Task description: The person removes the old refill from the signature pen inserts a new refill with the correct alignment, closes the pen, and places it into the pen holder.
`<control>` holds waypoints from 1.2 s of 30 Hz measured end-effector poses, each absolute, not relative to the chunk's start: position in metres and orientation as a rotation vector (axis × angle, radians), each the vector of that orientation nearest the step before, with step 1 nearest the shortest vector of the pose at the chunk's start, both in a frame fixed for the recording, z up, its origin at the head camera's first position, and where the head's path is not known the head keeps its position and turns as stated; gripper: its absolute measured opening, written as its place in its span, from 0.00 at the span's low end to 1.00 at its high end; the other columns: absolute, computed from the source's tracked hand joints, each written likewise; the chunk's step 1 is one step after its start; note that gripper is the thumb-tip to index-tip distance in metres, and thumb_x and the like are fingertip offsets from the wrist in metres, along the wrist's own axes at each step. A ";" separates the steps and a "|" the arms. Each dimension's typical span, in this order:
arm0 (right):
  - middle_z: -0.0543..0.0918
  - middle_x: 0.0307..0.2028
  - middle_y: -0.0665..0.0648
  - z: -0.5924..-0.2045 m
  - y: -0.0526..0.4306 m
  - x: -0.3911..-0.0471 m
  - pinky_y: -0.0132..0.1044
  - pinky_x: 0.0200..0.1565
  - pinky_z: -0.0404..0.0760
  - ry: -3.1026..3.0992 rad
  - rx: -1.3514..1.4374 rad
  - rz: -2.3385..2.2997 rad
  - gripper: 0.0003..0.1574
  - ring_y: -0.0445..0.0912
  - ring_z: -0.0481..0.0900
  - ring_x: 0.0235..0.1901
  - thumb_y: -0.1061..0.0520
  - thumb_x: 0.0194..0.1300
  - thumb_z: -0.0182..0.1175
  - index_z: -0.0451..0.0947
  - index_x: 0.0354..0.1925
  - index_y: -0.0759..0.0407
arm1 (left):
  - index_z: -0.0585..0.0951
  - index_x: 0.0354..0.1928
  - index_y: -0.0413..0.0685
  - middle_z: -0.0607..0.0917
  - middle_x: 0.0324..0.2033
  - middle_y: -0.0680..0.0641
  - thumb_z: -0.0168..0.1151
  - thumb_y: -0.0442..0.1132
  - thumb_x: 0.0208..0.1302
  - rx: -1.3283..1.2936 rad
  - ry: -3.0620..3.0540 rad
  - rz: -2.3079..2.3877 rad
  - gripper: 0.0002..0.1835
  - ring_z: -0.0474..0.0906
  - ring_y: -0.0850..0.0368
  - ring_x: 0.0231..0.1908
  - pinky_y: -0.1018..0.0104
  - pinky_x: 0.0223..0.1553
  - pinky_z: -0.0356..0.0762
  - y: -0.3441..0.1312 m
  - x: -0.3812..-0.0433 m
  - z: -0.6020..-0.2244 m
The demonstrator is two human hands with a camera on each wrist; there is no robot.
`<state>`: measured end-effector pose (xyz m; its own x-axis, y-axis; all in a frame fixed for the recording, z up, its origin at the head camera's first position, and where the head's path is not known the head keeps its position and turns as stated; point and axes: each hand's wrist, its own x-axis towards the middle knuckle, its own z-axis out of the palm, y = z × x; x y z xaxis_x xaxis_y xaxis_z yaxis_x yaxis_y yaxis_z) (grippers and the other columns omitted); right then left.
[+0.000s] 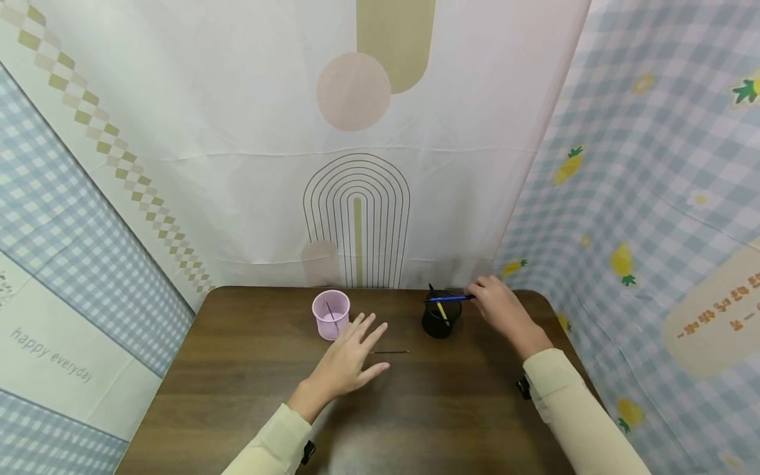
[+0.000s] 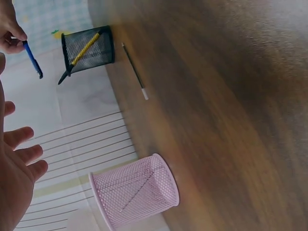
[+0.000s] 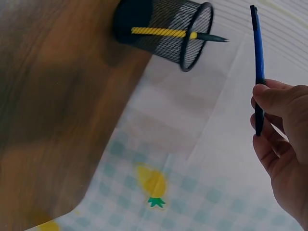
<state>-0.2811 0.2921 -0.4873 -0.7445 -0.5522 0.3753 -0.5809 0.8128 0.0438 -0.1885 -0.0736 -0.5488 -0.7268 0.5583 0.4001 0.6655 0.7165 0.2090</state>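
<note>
My right hand [image 1: 501, 310] pinches a blue pen [image 3: 259, 53] between thumb and fingers. In the head view the pen lies level across the mouth of a black mesh pen holder [image 1: 435, 328]; the right wrist view shows it apart from that rim. Inside the black holder leans a yellow pen [image 3: 159, 32] with a dark end sticking out. My left hand [image 1: 347, 363], empty, has its fingers spread over the table beside a pink mesh pen holder [image 1: 328, 328]. A thin pen refill [image 2: 134, 72] with a white end lies on the table between the holders. Another thin stick [image 2: 140, 190] leans inside the pink one.
The brown wooden table [image 1: 237, 369] has rounded back corners. A white patterned cloth [image 1: 249, 218] hangs right behind it, and blue checked cloth [image 1: 623, 198] hangs at the right side.
</note>
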 end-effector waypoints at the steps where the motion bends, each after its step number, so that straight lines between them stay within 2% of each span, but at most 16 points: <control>1: 0.85 0.41 0.59 -0.489 0.293 -0.283 0.48 0.44 0.83 -2.643 0.843 0.089 0.11 0.56 0.81 0.41 0.66 0.61 0.72 0.86 0.43 0.59 | 0.69 0.76 0.49 0.70 0.73 0.34 0.65 0.61 0.68 -0.963 -2.610 -0.487 0.41 0.65 0.32 0.73 0.41 0.72 0.65 -0.073 -0.188 -0.550; 8: 0.86 0.41 0.59 -0.495 0.298 -0.291 0.49 0.44 0.83 -2.712 0.780 -0.027 0.12 0.56 0.81 0.40 0.65 0.60 0.74 0.86 0.43 0.58 | 0.69 0.75 0.51 0.71 0.73 0.36 0.65 0.62 0.67 -0.992 -2.591 -0.398 0.40 0.66 0.34 0.73 0.40 0.71 0.67 -0.073 -0.185 -0.558; 13: 0.86 0.44 0.61 -0.497 0.296 -0.297 0.49 0.46 0.83 -2.764 0.786 -0.196 0.17 0.57 0.81 0.43 0.68 0.57 0.75 0.86 0.45 0.60 | 0.68 0.76 0.53 0.70 0.73 0.36 0.62 0.63 0.68 -1.017 -2.602 -0.354 0.40 0.66 0.35 0.73 0.41 0.71 0.67 -0.073 -0.182 -0.562; 18: 0.85 0.47 0.62 -0.499 0.285 -0.301 0.51 0.46 0.83 -2.794 0.821 -0.374 0.21 0.58 0.81 0.44 0.70 0.55 0.75 0.86 0.48 0.59 | 0.68 0.76 0.53 0.71 0.73 0.36 0.63 0.63 0.68 -1.037 -2.595 -0.318 0.40 0.66 0.36 0.73 0.42 0.71 0.68 -0.076 -0.177 -0.567; 26: 0.84 0.44 0.60 -0.505 0.271 -0.313 0.51 0.45 0.82 -2.830 0.845 -0.472 0.19 0.57 0.78 0.43 0.69 0.56 0.75 0.87 0.46 0.56 | 0.68 0.76 0.53 0.70 0.73 0.37 0.64 0.63 0.68 -1.048 -2.603 -0.316 0.40 0.65 0.37 0.74 0.42 0.72 0.66 -0.078 -0.173 -0.570; 36: 0.85 0.45 0.57 -0.513 0.261 -0.322 0.48 0.46 0.83 -2.773 0.944 -0.537 0.20 0.55 0.80 0.46 0.67 0.54 0.77 0.88 0.45 0.55 | 0.70 0.75 0.52 0.71 0.72 0.36 0.65 0.62 0.67 -1.059 -2.587 -0.332 0.40 0.66 0.36 0.73 0.42 0.71 0.67 -0.074 -0.174 -0.570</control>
